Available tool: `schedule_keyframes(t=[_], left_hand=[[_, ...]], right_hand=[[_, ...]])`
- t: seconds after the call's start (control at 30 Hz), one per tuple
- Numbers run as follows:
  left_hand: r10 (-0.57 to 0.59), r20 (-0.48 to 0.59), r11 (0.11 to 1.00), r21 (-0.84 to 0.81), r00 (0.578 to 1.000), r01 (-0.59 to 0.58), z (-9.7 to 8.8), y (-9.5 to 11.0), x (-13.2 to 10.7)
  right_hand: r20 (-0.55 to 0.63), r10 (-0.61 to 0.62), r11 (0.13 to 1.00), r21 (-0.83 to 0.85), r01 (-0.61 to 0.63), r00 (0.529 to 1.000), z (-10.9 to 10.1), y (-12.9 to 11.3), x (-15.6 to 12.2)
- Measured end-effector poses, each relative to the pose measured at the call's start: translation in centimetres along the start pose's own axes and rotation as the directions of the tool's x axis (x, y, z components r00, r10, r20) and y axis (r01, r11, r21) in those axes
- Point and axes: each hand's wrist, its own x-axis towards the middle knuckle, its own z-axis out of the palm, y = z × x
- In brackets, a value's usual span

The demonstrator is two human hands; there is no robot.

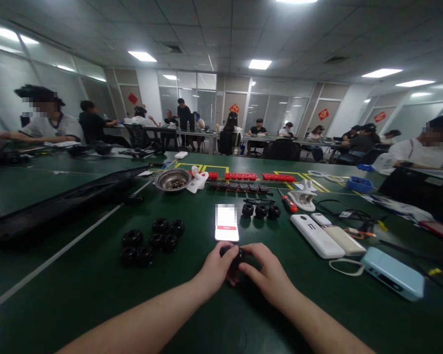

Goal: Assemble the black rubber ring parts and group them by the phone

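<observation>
Both of my hands meet over the green table, just below a lit phone (227, 235). A small black toy wheel (237, 256) is gripped in my left hand (218, 264), the thumb lying across it. On its other side, my right hand (268, 269) has its thumb and fingers closed against the same wheel. Part of the wheel is hidden by my fingers. To the left lie several similar black wheels (132, 238) in two clusters. Three more black wheels (261, 211) sit in a row right of the phone.
A metal bowl (165, 189) of small metal parts stands behind, beside a white stand (197, 180). Red strips (240, 176) and black chassis pieces (239, 188) line the back. Rightward are a screwdriver (289, 203), a white power bank (315, 237), a light-blue box (393, 273) and cables.
</observation>
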Motion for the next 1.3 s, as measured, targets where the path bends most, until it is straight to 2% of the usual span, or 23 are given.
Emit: schedule_keyframes(t=[0.13, 0.27, 0.4, 0.47, 0.6, 0.67, 0.73, 0.83, 0.93, 1.03, 1.17, 1.23, 1.3], left_hand=[[0.001, 0.001, 1.000, -0.004, 1.000, -0.001, -0.15, 0.13, -0.11], [0.038, 0.027, 0.998, -0.061, 0.999, -0.036, -0.13, 0.54, -0.71], [0.040, 0.068, 0.999, -0.011, 0.997, -0.039, 0.00, 0.60, -0.74], [0.002, 0.067, 1.000, 0.012, 0.998, -0.003, 0.04, 0.55, -0.48], [-0.057, 0.052, 0.998, 0.026, 0.997, 0.056, -0.01, 0.48, -0.01], [-0.044, 0.046, 0.999, 0.010, 0.998, 0.044, -0.07, 0.46, -0.04], [-0.019, 0.034, 1.000, -0.010, 0.999, 0.019, -0.11, 0.43, -0.24], [0.014, 0.033, 1.000, -0.026, 0.999, -0.013, -0.08, 0.41, -0.61], [0.042, 0.046, 0.999, -0.032, 0.998, -0.040, 0.06, 0.48, -0.81], [0.031, 0.029, 0.999, -0.010, 0.999, -0.031, 0.17, 0.56, -0.66], [-0.026, 0.013, 0.999, 0.023, 1.000, 0.026, 0.09, 0.35, -0.18], [-0.015, 0.002, 1.000, -0.007, 1.000, 0.015, 0.01, 0.21, -0.10], [0.006, -0.018, 0.999, -0.037, 1.000, -0.007, -0.04, 0.22, -0.26]], right_hand=[[0.007, -0.076, 0.996, 0.045, 0.075, 0.997, -0.27, -0.22, -0.20], [0.004, 0.064, 0.991, 0.120, -0.064, 0.998, 0.20, -0.06, -0.24], [0.018, 0.159, 0.979, 0.126, -0.160, 0.987, 0.45, 0.12, -0.06], [-0.008, 0.109, 0.991, 0.077, -0.109, 0.994, 0.25, -0.01, -0.04], [-0.012, -0.118, 0.992, 0.045, 0.118, 0.993, -0.29, -0.46, -0.16], [-0.012, -0.137, 0.988, 0.072, 0.138, 0.990, -0.31, -0.47, -0.21], [-0.023, -0.061, 0.991, 0.119, 0.063, 0.998, -0.11, -0.25, -0.18], [0.016, 0.114, 0.976, 0.187, -0.115, 0.993, 0.33, 0.22, -0.01], [0.083, 0.177, 0.961, 0.202, -0.190, 0.981, 0.50, 0.37, 0.11], [0.065, 0.107, 0.985, 0.132, -0.115, 0.992, 0.18, 0.07, 0.04], [0.051, -0.112, 0.994, 0.023, 0.111, 0.992, -0.39, -0.14, -0.11], [0.052, -0.128, 0.991, 0.034, 0.127, 0.990, -0.35, 0.09, -0.14], [0.032, -0.058, 0.994, 0.092, 0.055, 0.998, -0.10, 0.40, -0.13]])
